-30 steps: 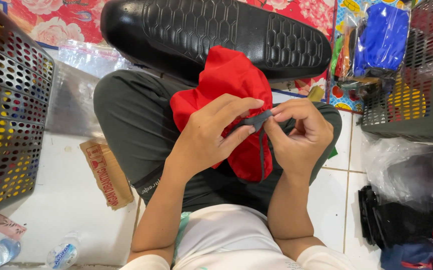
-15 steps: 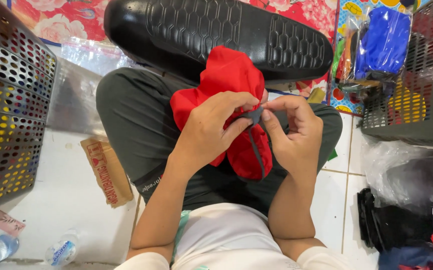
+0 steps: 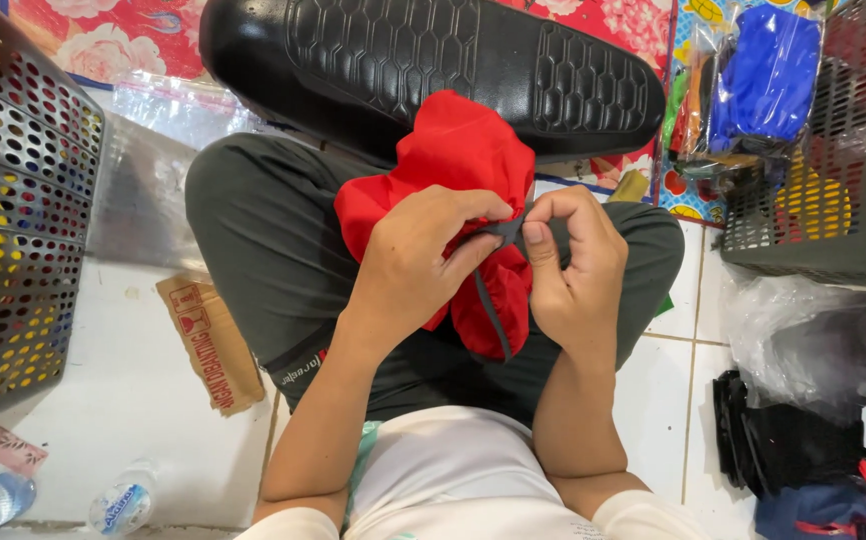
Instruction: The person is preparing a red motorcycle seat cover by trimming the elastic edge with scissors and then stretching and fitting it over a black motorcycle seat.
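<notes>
Since a moment ago we've pulled both hands closer together. Our left hand (image 3: 423,265) and right hand (image 3: 575,265) are pinched tight on the grey drawstring (image 3: 501,232) of the red cloth bag (image 3: 458,165), bunched up on our lap.

It looks like a home workroom floor: white tiles (image 3: 133,400), perforated plastic baskets (image 3: 13,220) on both sides, bagged blue goods (image 3: 763,70), a floral mat (image 3: 103,35) and loose plastic bags (image 3: 803,330).
</notes>
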